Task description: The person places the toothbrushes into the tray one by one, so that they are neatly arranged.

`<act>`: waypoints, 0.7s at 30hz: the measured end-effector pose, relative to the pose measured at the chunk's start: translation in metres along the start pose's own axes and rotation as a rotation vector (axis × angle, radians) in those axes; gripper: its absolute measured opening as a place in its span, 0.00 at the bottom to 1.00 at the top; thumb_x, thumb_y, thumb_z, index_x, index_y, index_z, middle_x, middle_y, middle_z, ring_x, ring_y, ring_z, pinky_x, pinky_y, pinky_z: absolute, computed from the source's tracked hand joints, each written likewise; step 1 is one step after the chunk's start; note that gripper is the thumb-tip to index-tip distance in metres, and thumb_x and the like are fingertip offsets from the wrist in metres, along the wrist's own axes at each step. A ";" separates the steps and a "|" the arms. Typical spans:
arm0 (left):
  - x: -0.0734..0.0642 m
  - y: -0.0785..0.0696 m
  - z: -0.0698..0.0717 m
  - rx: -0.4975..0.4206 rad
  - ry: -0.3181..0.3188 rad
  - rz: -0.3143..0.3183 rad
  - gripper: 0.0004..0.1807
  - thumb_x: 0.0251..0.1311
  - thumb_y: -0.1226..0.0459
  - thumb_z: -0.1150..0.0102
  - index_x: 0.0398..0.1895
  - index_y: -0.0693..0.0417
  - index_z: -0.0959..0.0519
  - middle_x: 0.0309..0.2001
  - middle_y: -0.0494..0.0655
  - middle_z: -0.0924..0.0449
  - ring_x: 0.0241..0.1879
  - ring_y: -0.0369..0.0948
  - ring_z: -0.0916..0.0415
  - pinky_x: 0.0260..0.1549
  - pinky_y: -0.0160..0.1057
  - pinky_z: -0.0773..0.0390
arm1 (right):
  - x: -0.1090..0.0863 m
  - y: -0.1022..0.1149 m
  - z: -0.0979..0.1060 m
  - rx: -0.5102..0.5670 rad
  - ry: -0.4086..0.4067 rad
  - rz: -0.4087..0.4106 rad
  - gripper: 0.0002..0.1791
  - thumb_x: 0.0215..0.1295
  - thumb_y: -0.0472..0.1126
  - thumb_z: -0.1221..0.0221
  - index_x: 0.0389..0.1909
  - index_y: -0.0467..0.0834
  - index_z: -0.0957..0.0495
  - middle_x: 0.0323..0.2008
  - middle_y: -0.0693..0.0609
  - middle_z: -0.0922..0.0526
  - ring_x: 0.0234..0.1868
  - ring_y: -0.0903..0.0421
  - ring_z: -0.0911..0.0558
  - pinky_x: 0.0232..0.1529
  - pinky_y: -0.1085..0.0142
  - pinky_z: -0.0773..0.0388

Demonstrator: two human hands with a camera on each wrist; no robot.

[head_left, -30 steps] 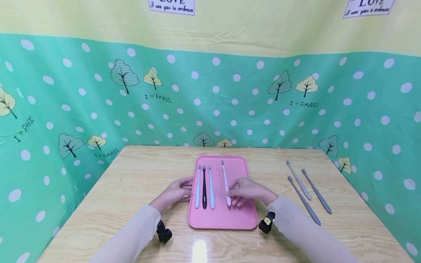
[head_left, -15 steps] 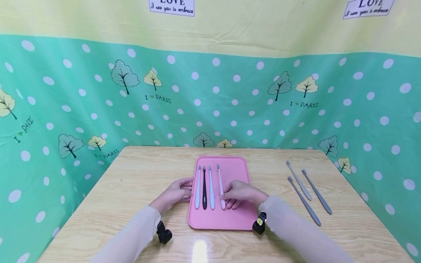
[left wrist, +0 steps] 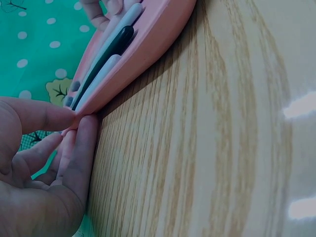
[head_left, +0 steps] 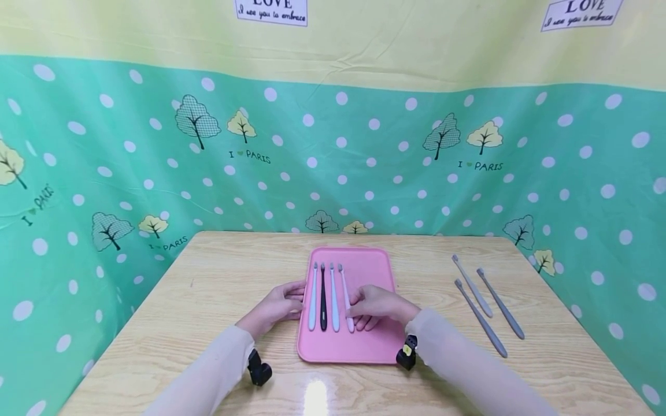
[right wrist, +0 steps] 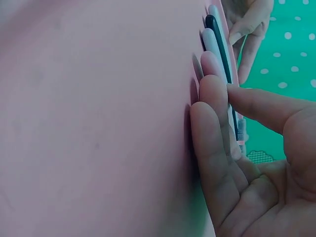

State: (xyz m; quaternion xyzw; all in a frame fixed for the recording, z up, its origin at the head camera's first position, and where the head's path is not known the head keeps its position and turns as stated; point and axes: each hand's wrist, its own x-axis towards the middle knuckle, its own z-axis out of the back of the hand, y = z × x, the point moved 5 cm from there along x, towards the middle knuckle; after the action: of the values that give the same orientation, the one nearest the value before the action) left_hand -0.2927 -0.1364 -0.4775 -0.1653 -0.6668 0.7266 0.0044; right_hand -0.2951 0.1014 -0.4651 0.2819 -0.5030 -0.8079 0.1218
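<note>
My left hand (head_left: 278,303) pinches the left rim of the pink tray (head_left: 359,351); in the left wrist view its thumb and a finger meet at the rim (left wrist: 158,49). A pale pink toothbrush (head_left: 344,289) lies along the tray, pinched near its handle end by the thumb and fingers of my right hand (head_left: 384,305). Left of it, side by side and heads away, lie a pale blue toothbrush (head_left: 334,300), a black toothbrush (head_left: 323,300) and another pale blue toothbrush (head_left: 313,300). Part of the pink handle is hidden by my fingers.
On the wooden table (head_left: 218,271), right of the tray, three grey toothbrushes lie at a slant: a lighter one (head_left: 473,287), a darker one (head_left: 502,304) and a nearer one (head_left: 481,319). A green dotted curtain (head_left: 343,173) hangs behind the table.
My right hand has moved left with the pink toothbrush, bringing it close beside the nearest pale blue one and almost parallel to it. The left hand has stayed at the tray's rim.
</note>
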 end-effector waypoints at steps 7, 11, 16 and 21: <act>0.001 0.001 0.000 0.003 0.020 0.000 0.37 0.58 0.79 0.44 0.74 0.64 0.39 0.63 0.63 0.32 0.56 0.51 0.24 0.49 0.44 0.15 | 0.003 0.000 -0.003 -0.006 0.014 0.008 0.15 0.65 0.38 0.35 0.45 0.34 0.27 0.26 0.41 0.16 0.21 0.56 0.16 0.23 0.63 0.13; 0.001 0.001 0.000 0.004 0.024 0.002 0.37 0.58 0.79 0.44 0.74 0.64 0.39 0.64 0.63 0.32 0.56 0.52 0.24 0.49 0.44 0.15 | 0.004 0.000 -0.002 -0.015 0.008 0.011 0.16 0.65 0.38 0.35 0.45 0.35 0.28 0.26 0.41 0.16 0.21 0.55 0.16 0.23 0.63 0.13; 0.001 0.002 0.000 0.002 0.012 0.008 0.37 0.58 0.79 0.44 0.74 0.63 0.38 0.63 0.61 0.31 0.55 0.50 0.24 0.49 0.44 0.15 | 0.003 0.000 -0.002 -0.021 0.002 0.020 0.17 0.65 0.38 0.35 0.47 0.34 0.30 0.26 0.41 0.17 0.20 0.55 0.16 0.22 0.62 0.13; 0.001 0.001 0.000 0.013 0.016 0.001 0.37 0.58 0.79 0.44 0.74 0.64 0.38 0.63 0.63 0.31 0.56 0.51 0.24 0.49 0.44 0.15 | 0.003 0.001 -0.003 -0.026 -0.003 0.017 0.19 0.65 0.38 0.35 0.49 0.34 0.31 0.27 0.41 0.17 0.21 0.54 0.16 0.22 0.62 0.13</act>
State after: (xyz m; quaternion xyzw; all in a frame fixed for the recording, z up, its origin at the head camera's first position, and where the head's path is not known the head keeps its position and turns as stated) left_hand -0.2935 -0.1363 -0.4786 -0.1715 -0.6619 0.7296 0.0106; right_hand -0.2957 0.0980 -0.4662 0.2750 -0.4951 -0.8136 0.1316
